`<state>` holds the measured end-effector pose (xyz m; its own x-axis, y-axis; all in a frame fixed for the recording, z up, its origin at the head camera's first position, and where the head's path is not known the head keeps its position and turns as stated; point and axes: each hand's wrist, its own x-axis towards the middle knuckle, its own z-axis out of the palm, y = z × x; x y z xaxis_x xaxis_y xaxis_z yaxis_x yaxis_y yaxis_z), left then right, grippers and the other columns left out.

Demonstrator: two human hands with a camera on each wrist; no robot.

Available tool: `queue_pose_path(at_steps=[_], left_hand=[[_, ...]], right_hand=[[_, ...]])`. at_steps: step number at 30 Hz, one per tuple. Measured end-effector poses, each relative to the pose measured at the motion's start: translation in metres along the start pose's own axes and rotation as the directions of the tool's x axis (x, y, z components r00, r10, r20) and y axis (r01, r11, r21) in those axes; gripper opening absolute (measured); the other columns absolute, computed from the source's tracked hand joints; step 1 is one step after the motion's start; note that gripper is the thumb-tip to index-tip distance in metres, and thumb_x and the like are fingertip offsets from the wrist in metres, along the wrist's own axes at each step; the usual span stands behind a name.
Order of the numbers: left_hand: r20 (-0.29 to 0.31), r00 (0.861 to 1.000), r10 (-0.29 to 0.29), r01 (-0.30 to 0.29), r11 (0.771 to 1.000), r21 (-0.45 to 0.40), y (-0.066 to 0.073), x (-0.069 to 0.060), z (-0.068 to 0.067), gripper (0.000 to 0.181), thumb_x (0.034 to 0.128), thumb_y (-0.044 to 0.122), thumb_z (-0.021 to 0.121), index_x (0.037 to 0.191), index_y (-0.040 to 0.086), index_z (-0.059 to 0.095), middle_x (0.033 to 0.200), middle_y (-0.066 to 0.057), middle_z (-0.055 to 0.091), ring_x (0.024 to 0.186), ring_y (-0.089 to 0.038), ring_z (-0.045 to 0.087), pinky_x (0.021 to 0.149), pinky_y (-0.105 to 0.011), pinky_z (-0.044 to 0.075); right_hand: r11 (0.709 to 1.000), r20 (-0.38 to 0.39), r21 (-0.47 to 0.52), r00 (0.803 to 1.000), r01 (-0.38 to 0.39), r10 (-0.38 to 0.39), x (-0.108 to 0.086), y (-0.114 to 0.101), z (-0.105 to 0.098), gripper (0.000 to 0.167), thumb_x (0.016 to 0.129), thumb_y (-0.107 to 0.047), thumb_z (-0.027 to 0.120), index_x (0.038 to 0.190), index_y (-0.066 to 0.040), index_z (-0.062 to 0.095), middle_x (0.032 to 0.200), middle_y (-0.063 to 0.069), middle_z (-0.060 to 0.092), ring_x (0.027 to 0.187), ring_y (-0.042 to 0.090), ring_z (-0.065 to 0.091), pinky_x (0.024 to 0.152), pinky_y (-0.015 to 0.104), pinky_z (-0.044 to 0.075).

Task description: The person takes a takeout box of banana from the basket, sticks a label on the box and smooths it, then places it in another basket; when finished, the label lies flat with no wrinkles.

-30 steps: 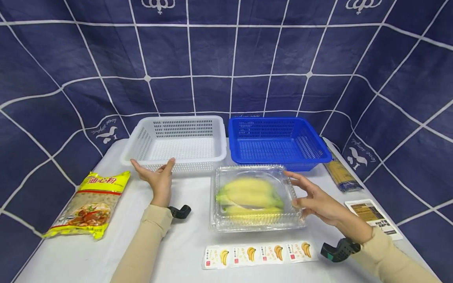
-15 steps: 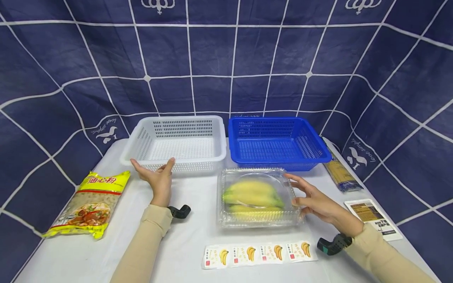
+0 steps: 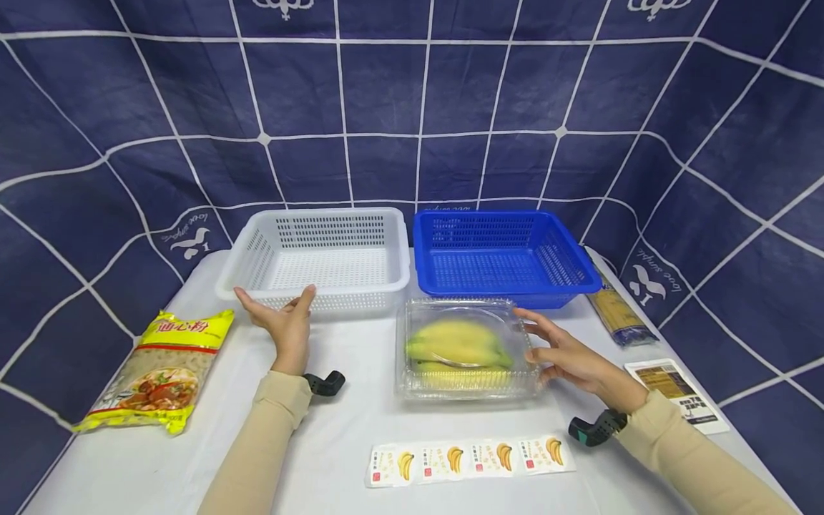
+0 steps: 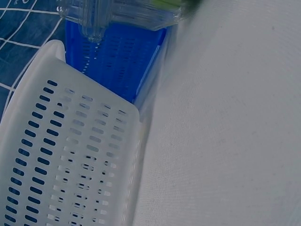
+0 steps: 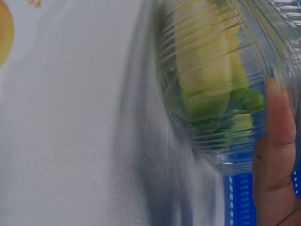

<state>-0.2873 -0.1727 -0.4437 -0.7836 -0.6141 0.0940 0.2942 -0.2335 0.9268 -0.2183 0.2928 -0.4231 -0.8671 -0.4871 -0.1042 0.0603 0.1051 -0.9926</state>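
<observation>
A clear lidded plastic box [image 3: 470, 386] with yellow-green bananas [image 3: 458, 343] inside is gripped at its right side by the right hand [image 3: 569, 357]. In the right wrist view one digit [image 5: 278, 155] lies against the box wall [image 5: 207, 80], and the bananas show through it. At the front of the white basket [image 3: 322, 292], the left hand [image 3: 286, 329] has its fingers spread near the rim and holds nothing; whether it touches the rim I cannot tell. The left wrist view shows the white basket's holed side [image 4: 70, 155] but no hand.
The blue basket [image 3: 508, 292] stands behind the box. A strip of banana-picture stickers [image 3: 470, 462] lies in front. At left is a yellow bag of pasta [image 3: 161, 372]; at right are a long packet [image 3: 621, 311] and a white packet [image 3: 676, 393].
The right hand and the box of bananas have shifted, first right and then slightly back toward the blue basket. The left hand keeps its pose by the white basket.
</observation>
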Motion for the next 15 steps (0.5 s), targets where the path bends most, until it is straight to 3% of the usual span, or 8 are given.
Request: queue_pose_path(at_steps=[9,15], left_hand=[[0.002,1.0,-0.002,0.002,1.0,-0.009,0.0006,0.0013,0.0011,0.134,0.0915,0.003,0.085,0.171,0.037,-0.017,0.174,-0.006,-0.018,0.088,-0.019,0.053,0.08,-0.019,0.052],[-0.002,1.0,-0.014,0.014,1.0,-0.003,0.002,0.0013,-0.0001,0.135,0.0914,0.004,0.086,0.171,0.038,-0.017,0.174,-0.007,-0.019,0.09,-0.019,0.054,0.083,-0.02,0.052]], right_hand=[[1.0,-0.022,0.002,0.999,-0.027,0.027,-0.0004,-0.0004,0.0008,0.087,0.099,-0.001,0.062,0.173,-0.025,0.023,0.169,0.037,0.009,0.09,0.016,0.059,0.058,0.031,0.062],[0.998,-0.002,0.004,0.998,-0.057,0.057,-0.0005,-0.0013,0.001,0.091,0.101,-0.004,0.06,0.175,-0.023,0.01,0.172,0.035,0.001,0.095,0.017,0.056,0.062,0.031,0.061]])
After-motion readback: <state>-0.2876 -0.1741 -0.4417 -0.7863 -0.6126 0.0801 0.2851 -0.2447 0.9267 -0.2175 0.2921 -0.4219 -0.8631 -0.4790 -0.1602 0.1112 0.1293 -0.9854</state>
